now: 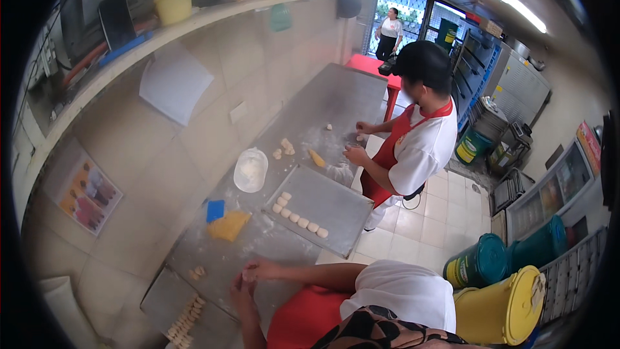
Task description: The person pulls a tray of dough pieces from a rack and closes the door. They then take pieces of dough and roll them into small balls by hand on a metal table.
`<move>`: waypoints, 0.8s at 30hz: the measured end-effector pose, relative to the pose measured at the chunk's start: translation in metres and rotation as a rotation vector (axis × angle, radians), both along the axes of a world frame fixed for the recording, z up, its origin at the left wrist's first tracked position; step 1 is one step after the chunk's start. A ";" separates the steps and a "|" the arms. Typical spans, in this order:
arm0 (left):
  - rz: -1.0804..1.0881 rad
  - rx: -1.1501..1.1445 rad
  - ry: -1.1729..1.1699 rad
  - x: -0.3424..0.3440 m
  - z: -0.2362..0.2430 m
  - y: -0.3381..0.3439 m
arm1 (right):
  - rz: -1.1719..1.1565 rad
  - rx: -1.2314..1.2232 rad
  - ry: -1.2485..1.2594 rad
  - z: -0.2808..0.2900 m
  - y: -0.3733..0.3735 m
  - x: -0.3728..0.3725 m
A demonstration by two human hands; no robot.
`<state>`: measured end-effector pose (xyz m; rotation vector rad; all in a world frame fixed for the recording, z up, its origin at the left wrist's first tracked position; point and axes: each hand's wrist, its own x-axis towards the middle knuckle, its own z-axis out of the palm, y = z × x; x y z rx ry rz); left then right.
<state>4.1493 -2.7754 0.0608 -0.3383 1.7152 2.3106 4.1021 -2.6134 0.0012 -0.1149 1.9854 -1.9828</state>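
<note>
My right hand (257, 271) reaches in over the steel table (278, 297), fingers curled together. Close beside it is my left hand (241, 294), its fingers bent toward the right. A small pale piece of dough (248, 276) shows between the two hands, partly hidden by the fingers. Nearest the hands, a row of cut dough pieces (184, 323) lies at the lower left, with a few loose dough scraps (197, 273) above it. Farther off, a metal tray (323, 200) carries several round dough balls (303, 222) in an L-shaped line.
A blue scraper (216, 211) touches a yellow mound (228, 226) by the wall. Behind them stands a white tub of flour (250, 170). A co-worker (420, 129) in a red apron handles dough at the table's far side. Buckets (497, 310) stand on the right.
</note>
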 end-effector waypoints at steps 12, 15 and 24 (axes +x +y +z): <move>0.094 0.251 -0.265 -0.011 -0.045 0.005 | -0.136 -0.030 -0.169 -0.021 0.023 -0.004; 0.138 0.304 -0.209 -0.011 -0.035 -0.014 | -0.297 0.105 0.032 0.000 0.007 0.000; -0.056 0.251 -0.125 -0.029 -0.039 -0.011 | 0.065 -0.257 -0.034 0.037 0.006 -0.004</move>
